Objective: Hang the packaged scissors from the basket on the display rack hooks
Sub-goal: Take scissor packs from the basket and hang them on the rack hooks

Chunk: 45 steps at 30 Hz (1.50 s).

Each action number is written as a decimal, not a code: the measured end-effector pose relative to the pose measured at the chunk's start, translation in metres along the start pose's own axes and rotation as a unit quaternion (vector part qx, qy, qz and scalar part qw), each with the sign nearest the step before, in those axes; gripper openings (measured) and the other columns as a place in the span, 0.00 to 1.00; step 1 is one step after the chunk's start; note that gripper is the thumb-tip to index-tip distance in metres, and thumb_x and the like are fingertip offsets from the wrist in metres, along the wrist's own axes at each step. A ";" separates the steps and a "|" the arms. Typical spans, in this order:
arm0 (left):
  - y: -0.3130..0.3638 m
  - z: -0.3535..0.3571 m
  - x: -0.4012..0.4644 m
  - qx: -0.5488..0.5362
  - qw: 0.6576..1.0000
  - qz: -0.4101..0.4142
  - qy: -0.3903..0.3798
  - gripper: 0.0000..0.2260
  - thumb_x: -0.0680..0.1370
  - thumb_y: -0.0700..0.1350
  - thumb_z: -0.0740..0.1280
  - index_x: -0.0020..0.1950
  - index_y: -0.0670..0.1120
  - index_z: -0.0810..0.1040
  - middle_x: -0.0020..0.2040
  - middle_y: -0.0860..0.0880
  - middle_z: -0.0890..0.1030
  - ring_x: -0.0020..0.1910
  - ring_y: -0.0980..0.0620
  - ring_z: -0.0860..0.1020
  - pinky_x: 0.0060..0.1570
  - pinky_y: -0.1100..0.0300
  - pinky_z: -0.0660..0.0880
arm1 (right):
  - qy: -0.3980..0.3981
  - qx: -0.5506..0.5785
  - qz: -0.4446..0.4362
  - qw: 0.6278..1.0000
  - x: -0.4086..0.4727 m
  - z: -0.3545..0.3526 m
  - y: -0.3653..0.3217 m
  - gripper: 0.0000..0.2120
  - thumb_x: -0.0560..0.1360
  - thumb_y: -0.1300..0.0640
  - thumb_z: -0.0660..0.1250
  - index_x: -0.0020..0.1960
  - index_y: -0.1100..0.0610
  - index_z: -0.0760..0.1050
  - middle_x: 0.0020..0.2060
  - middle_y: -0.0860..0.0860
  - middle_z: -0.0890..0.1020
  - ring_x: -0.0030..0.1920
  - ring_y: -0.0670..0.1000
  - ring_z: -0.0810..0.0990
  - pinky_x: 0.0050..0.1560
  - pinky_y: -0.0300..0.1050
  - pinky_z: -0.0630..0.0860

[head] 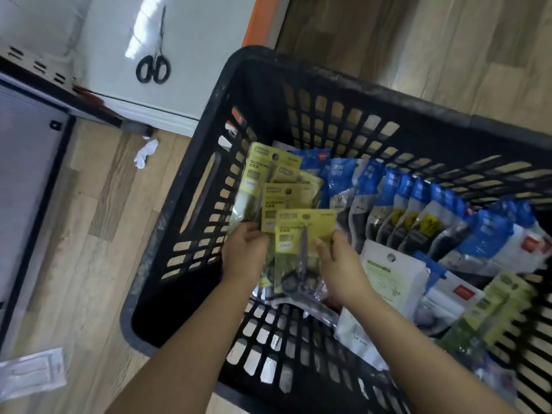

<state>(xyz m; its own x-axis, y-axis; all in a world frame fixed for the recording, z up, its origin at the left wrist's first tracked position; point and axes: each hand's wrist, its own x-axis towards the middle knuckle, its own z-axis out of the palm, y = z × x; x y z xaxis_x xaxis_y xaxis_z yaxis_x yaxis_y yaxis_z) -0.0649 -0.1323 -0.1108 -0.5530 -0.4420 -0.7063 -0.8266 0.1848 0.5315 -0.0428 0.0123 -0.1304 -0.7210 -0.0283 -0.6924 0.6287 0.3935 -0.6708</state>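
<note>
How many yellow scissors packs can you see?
5, maybe more hidden: four fanned between the left hand and right hand, frontmost yellow pack; another lies at the basket's right.

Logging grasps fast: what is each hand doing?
Left hand: grips fanned yellow-green carded scissors packs.
Right hand: pinches the front yellow-green scissors pack.

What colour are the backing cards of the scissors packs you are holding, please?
Yellow-green cards, clearest in the head view.

The basket (298, 82) is scuffed matt black plastic latticework. Inside it, yellow-green card scissor packs (301, 234) lie beside glossy blue film packets (397, 204). Beneath it, the floor (98, 222) is wood-grain plank.
</note>
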 end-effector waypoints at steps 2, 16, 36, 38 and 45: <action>-0.001 0.007 0.000 0.023 1.000 0.001 -0.003 0.07 0.74 0.38 0.68 0.50 0.46 0.76 0.44 0.49 0.79 0.47 0.49 0.77 0.53 0.55 0.74 | 0.028 0.047 0.000 0.999 -0.003 -0.009 0.002 0.11 0.82 0.54 0.55 0.41 0.53 0.65 0.34 0.48 0.70 0.33 0.46 0.68 0.29 0.35 0.62; 0.003 0.021 -0.019 0.040 0.999 0.032 0.008 0.13 0.80 0.44 0.61 0.63 0.41 0.74 0.56 0.43 0.78 0.57 0.43 0.76 0.57 0.54 0.72 | 0.038 0.307 0.177 0.934 -0.007 -0.043 0.015 0.33 0.74 0.38 0.62 0.73 0.55 0.63 0.70 0.53 0.70 0.69 0.57 0.68 0.69 0.62 0.65; 0.330 -0.372 -0.412 -0.288 0.924 0.206 0.146 0.04 0.79 0.43 0.64 0.46 0.45 0.77 0.40 0.47 0.82 0.35 0.52 0.78 0.39 0.59 0.76 | -0.081 0.126 -0.268 0.952 -0.380 -0.124 -0.548 0.07 0.80 0.52 0.60 0.53 0.54 0.74 0.52 0.53 0.77 0.51 0.50 0.74 0.52 0.42 0.67; 0.350 -0.425 -0.478 -0.315 0.897 0.250 0.184 0.04 0.79 0.41 0.64 0.44 0.44 0.76 0.39 0.45 0.81 0.34 0.52 0.78 0.37 0.59 0.76 | -0.116 0.139 -0.329 0.927 -0.446 -0.123 -0.601 0.09 0.80 0.54 0.61 0.56 0.57 0.74 0.51 0.53 0.77 0.57 0.54 0.75 0.49 0.41 0.67; 0.336 -0.565 -0.659 -0.359 0.810 0.314 0.340 0.02 0.79 0.43 0.64 0.48 0.46 0.75 0.52 0.42 0.80 0.49 0.43 0.80 0.51 0.51 0.78 | -0.184 0.118 -0.460 0.861 -0.627 -0.097 -0.701 0.06 0.80 0.53 0.60 0.52 0.54 0.73 0.48 0.53 0.79 0.56 0.57 0.77 0.54 0.49 0.72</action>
<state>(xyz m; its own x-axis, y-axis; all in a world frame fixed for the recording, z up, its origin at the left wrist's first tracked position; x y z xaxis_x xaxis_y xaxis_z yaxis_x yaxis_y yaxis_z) 0.0811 -0.2751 0.7974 -0.4533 -0.8857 0.1006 0.0039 0.1108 0.9938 -0.0595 -0.1567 0.7994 -0.8314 -0.5342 0.1528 -0.0869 -0.1467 -0.9854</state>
